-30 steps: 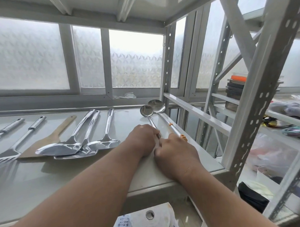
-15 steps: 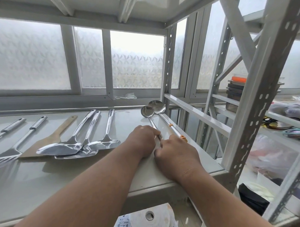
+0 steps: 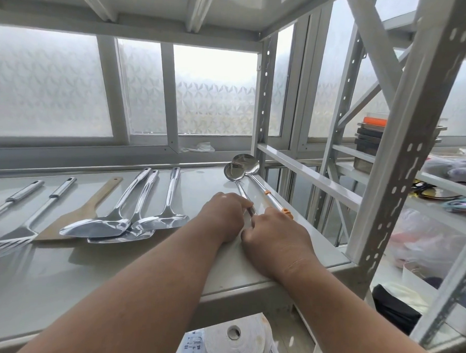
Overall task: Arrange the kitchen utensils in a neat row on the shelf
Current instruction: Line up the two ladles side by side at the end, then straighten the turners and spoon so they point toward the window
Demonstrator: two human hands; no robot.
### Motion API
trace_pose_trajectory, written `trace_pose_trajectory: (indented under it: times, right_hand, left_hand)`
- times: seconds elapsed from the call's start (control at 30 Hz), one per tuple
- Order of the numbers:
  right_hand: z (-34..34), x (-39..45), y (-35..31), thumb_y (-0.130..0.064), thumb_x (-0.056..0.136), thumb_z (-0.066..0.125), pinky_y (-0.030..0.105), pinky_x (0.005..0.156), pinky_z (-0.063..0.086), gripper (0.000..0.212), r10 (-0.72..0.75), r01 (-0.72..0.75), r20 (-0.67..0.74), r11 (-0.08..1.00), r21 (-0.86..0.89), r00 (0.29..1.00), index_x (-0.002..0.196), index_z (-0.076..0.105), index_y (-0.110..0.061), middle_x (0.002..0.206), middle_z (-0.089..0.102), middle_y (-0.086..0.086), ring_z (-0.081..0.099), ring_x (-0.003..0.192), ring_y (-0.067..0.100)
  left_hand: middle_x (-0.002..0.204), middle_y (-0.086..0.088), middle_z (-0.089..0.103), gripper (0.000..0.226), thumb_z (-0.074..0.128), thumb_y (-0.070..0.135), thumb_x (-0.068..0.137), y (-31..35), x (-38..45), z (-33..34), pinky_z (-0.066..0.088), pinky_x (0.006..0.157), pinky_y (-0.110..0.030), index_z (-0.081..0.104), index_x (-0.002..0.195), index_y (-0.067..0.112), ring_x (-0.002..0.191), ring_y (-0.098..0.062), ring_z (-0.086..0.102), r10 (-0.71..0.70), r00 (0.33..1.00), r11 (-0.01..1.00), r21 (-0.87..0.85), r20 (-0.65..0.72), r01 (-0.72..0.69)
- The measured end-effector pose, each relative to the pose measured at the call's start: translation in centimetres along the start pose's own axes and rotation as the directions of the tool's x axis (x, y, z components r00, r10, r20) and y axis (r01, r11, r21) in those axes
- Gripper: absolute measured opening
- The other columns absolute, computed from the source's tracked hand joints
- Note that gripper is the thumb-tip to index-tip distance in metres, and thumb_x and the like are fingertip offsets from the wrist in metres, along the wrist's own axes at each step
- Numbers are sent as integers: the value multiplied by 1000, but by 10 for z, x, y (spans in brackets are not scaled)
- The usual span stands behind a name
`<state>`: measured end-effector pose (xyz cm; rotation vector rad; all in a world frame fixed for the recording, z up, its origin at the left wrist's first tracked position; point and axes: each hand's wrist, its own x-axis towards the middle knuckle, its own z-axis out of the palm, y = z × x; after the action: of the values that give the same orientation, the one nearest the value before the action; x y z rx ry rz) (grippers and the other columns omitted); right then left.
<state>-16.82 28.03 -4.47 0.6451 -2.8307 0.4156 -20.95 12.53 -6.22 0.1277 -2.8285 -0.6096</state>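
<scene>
Two steel ladles lie on the white shelf (image 3: 144, 273) at its right end, bowls toward the window: a small ladle (image 3: 234, 172) and a larger ladle (image 3: 247, 163) with an orange handle tip (image 3: 286, 212). My left hand (image 3: 222, 215) and my right hand (image 3: 274, 240) sit side by side, fingers curled over the small ladle's handle, which disappears between them. The right hand's knuckles lie against the orange tip. Further left lie three steel turners (image 3: 92, 228) that overlap, a wooden spatula (image 3: 80, 218), a slotted turner (image 3: 15, 238) and another steel handle (image 3: 17, 195).
A perforated white upright (image 3: 393, 166) stands at the shelf's right front corner, with a crossbar (image 3: 306, 176) behind the ladles. A neighbouring rack holds stacked boxes (image 3: 369, 139) and bags. A roll of tape (image 3: 236, 340) sits below the shelf edge. Frosted windows close the back.
</scene>
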Motion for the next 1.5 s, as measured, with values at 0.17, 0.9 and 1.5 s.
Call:
trace_pose_trajectory:
  times: [0.17,0.9,1.5]
  right_hand:
    - [0,-1,1,-36,94,38,42,82,45,36,8,-6,-38,998,56,999,122,59,-28,120,61,3,60,112,30]
    - [-9,-55,-57,-24,85,55,36,89,52,49,-195,209,-87,955,208,977,133,62,-26,102,65,-9,61,101,17]
    - [-39,-10,-86,-67,62,84,52,122,22,137,-357,430,-283,863,264,890,160,-9,-41,166,22,1,19,153,26]
  left_hand:
    - [152,-1,56,52,50,14,101,17,-16,-9,40,118,-40,58,148,34,143,-22,47,24,1000,997,71,-21,-22]
    - [122,-4,69,28,37,12,104,-68,-192,-129,51,88,-45,57,121,20,113,-34,70,73,997,739,673,-15,-43]
    - [85,-2,77,15,69,26,83,-43,-232,-296,58,75,-38,73,94,17,81,-23,74,129,845,963,-138,-519,-232]
